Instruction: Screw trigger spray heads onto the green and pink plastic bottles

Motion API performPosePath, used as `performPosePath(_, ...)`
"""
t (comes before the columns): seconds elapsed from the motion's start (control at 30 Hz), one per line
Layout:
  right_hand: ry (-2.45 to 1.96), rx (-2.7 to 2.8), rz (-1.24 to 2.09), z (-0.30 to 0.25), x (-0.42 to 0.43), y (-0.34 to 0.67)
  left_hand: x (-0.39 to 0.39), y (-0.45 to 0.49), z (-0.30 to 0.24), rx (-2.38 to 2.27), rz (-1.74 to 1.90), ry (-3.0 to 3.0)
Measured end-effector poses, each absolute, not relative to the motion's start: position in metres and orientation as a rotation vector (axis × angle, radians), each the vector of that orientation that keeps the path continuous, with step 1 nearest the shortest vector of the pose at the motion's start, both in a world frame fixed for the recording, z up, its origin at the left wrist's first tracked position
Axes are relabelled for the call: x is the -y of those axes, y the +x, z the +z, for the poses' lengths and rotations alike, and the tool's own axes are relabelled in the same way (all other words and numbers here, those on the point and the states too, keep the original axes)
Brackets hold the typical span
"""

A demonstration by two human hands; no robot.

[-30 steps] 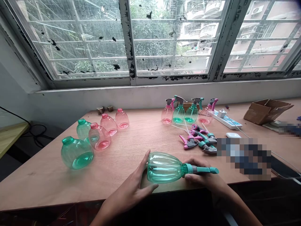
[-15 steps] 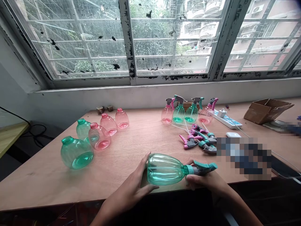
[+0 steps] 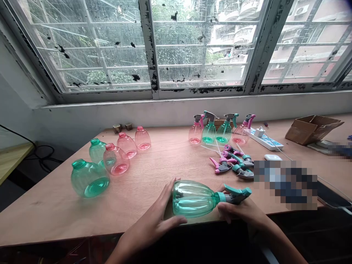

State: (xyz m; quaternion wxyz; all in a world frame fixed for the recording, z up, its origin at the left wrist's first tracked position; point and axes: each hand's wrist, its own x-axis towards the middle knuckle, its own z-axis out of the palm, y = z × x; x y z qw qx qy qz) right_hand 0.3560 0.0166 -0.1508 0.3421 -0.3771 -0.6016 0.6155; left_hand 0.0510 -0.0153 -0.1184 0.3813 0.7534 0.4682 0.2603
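A clear green spray bottle lies on its side in the air near the table's front edge, its base to the left. My left hand is wrapped round the base end, thumb below and fingers behind. At the neck, my right hand grips the teal collar, just below the grey and teal trigger head. Some fingers of both hands are hidden behind the bottle. Beyond my right hand lies a heap of loose pink, teal and grey trigger heads with white tubes.
Open green bottles and pink bottles stand at the left of the wooden table. Several spray bottles with heads stand near the wall, beside a power strip. A cardboard box sits at the right. A blurred patch covers the right front.
The trigger head has turned slightly about the bottle's long axis and shifted a little left. Both hands keep their hold on the bottle.
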Motion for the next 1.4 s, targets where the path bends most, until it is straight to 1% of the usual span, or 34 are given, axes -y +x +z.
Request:
performPosePath(0.2, -0.947, 1.546, 1.631, -0.152, -0.018, 0.357, 0.014, 0.052, -0.122, -1.098, 0.749, 1.875)
performPosePath(0.47, -1.039, 1.454, 1.671, -0.144, -0.014, 0.354, 0.015, 0.051, -0.119, -1.247, 0.661, 1.879)
performPosePath(0.67, -1.028, 1.482, 1.644, -0.145, -0.015, 0.355, 0.012, 0.052, -0.123, -1.088, 0.742, 1.837)
performPosePath(1.0, -1.097, 1.455, 1.683, -0.137, -0.014, 0.354, 0.016, 0.051, -0.117, -1.245, 0.646, 1.858)
performPosePath(1.23, -1.111, 1.525, 1.606, -0.139, -0.015, 0.354, 0.012, 0.052, -0.123, -1.040, 0.744, 1.762)
performPosePath(1.4, -1.104, 1.611, 1.548, -0.139, -0.018, 0.355, 0.015, 0.053, -0.120, -1.132, 0.723, 1.728)
